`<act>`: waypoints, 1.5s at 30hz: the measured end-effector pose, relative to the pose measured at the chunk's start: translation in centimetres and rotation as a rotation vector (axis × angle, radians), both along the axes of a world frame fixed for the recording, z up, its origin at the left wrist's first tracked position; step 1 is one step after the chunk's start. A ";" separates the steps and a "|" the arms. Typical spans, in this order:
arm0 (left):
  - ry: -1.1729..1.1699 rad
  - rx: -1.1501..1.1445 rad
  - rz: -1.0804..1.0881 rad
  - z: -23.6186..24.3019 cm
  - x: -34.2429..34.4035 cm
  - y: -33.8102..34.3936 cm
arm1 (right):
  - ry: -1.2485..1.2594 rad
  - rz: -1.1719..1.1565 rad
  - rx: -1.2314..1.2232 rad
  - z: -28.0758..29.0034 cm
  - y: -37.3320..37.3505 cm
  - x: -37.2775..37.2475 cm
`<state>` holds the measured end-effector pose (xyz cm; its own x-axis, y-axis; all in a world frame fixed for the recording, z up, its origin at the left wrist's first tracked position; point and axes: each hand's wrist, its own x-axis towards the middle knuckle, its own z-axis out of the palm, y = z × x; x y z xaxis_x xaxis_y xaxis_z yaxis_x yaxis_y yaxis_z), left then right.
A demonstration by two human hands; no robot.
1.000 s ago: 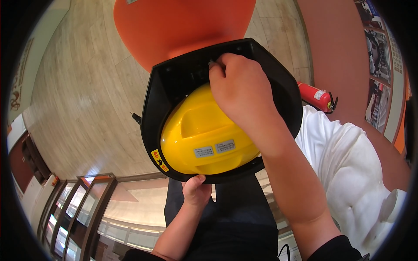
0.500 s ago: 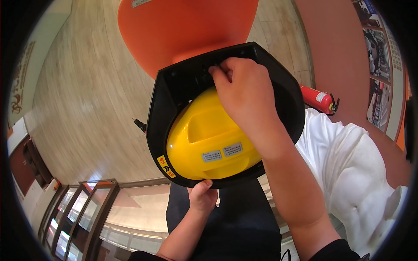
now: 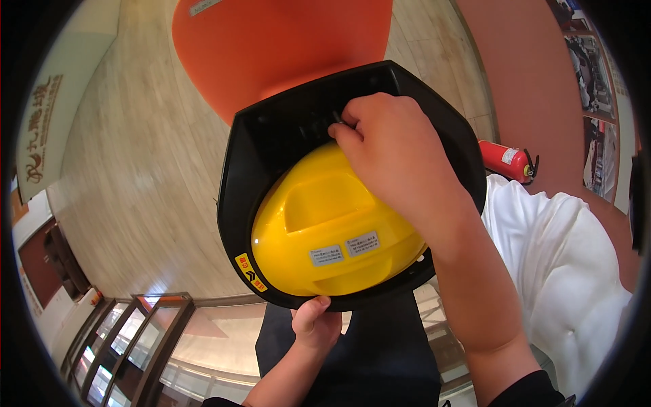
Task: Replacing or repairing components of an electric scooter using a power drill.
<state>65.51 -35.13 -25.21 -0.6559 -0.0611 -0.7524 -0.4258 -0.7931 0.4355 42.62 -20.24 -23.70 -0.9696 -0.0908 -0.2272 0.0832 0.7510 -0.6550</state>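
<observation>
A yellow helmet-like dome (image 3: 332,210) with two grey labels sits inside a wide black housing (image 3: 264,142), tilted in front of me. At its near edge, my left hand (image 3: 317,325) grips the black rim, thumb on top and the other fingers partly hidden beneath. My right hand (image 3: 400,156) reaches over the dome to the far inner wall. Its thumb and forefinger pinch a small, thin dark piece (image 3: 338,119) too small to name. A yellow and red sticker (image 3: 250,273) marks the housing's near left corner.
Beyond the housing stands an orange chair (image 3: 285,47) on a wood-look floor (image 3: 142,169). To the right are a red fire extinguisher (image 3: 507,161) and a white sculpted torso (image 3: 563,264). Framed glass doors (image 3: 135,339) stand at lower left.
The housing and dome have shifted slightly nearer and to the left in view. My right hand keeps its pinch at the far wall, and the left keeps its grip on the rim.
</observation>
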 end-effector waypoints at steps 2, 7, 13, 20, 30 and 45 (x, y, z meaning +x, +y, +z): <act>-0.013 -0.005 0.019 0.3 -0.2 0.2 | -0.028 -0.008 -0.005 0.3 -0.1 -0.2; 0.011 0.047 0.068 1.3 -1.1 0.9 | -0.052 -0.027 -0.029 0.8 0.1 -0.3; 0.053 -0.024 0.049 0.6 -1.1 0.7 | -0.130 -0.009 -0.051 0.5 0.4 -0.2; 0.080 -0.004 0.011 -0.5 -0.4 0.2 | -0.037 -0.053 -0.044 -0.5 -0.2 0.3; 0.113 0.015 0.050 0.1 -1.0 0.7 | -0.079 -0.076 0.024 0.3 -1.2 -0.5; 0.054 0.069 0.102 0.1 -0.9 1.0 | -0.092 -0.182 0.113 1.0 -2.6 -0.7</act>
<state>64.58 -34.16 -25.10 -0.6882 -0.0787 -0.7212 -0.3189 -0.8601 0.3982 41.90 -22.85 -22.65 -0.9423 0.1149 -0.3143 0.2796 0.7865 -0.5506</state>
